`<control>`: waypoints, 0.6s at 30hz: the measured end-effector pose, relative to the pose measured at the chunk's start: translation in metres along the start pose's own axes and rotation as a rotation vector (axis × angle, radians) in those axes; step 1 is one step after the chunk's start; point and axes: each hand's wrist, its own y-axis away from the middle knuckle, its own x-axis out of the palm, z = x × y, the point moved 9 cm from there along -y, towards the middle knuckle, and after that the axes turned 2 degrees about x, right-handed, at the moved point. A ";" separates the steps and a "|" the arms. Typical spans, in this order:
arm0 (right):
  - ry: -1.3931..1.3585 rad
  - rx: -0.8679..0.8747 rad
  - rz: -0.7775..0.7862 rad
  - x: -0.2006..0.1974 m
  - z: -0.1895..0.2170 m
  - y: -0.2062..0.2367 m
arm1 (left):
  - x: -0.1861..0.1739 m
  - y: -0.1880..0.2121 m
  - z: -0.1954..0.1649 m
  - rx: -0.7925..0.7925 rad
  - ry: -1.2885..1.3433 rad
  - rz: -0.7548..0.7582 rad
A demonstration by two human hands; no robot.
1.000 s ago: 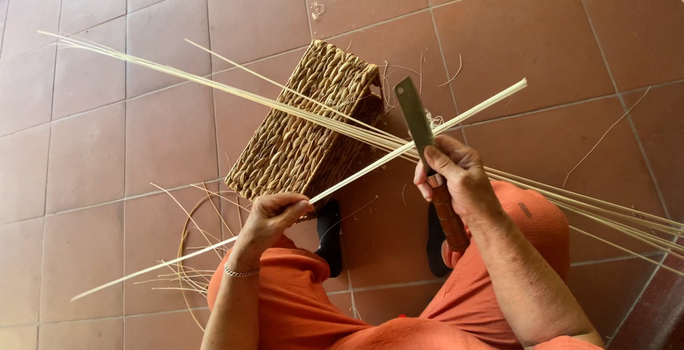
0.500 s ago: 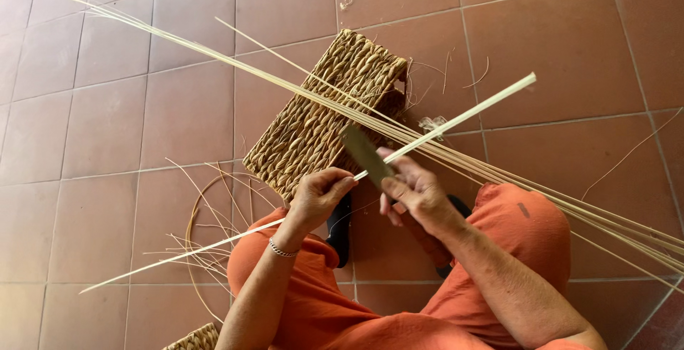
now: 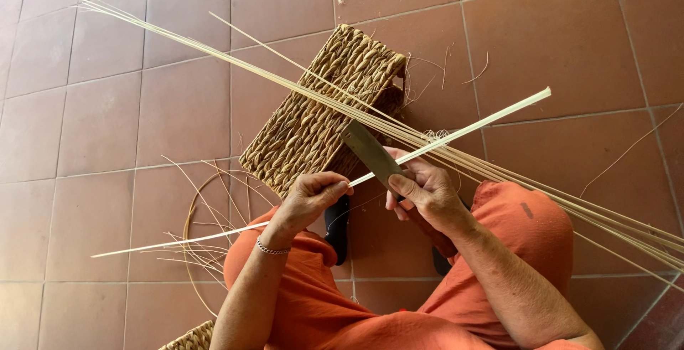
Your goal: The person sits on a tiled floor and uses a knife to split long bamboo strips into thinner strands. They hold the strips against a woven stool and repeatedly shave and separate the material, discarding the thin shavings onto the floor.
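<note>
1. Far to the left of the woven basket [image 3: 320, 118], red floor tiles [image 3: 92, 122], with a thin hoop of cane [image 3: 187, 232] lying flat and loose thin strands [image 3: 196, 246] scattered over it.
2. Just below the basket's near corner, the left hand [image 3: 310, 199], fingers curled and pinching the long pale strip [image 3: 456, 133]. A thin bracelet [image 3: 271, 249] on its wrist.
3. Strip running from low left of the basket, through the left hand, then up and out past the basket's right side (tip ending over bare tile).
4. The basket itself: long, boxy, tan, lying tilted on the tiles, one end pointing up and away.
5. Across the basket's top, a bundle of long thin reeds [image 3: 214, 47], slanting from the upper left down to the lower right, well past the knee.
6. Just right of the basket's near end, the right hand [image 3: 426, 194], closed around the handle of a knife [image 3: 372, 152], thumb lying on the blade. Flat grey blade pointing up toward the basket, its edge meeting the strip close to the left hand.
7. Below the basket, orange clothes [image 3: 513, 229] over both knees, and a dark sandal [image 3: 338, 225] between them.
</note>
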 end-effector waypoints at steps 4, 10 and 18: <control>-0.002 -0.047 -0.008 -0.007 0.004 0.002 | -0.002 0.002 -0.003 -0.009 0.016 0.014; -0.019 0.000 -0.060 -0.017 -0.004 0.005 | -0.006 0.006 -0.001 -0.063 0.039 0.025; 0.006 -0.053 -0.082 -0.030 0.001 0.009 | -0.015 0.010 0.003 -0.056 0.050 0.040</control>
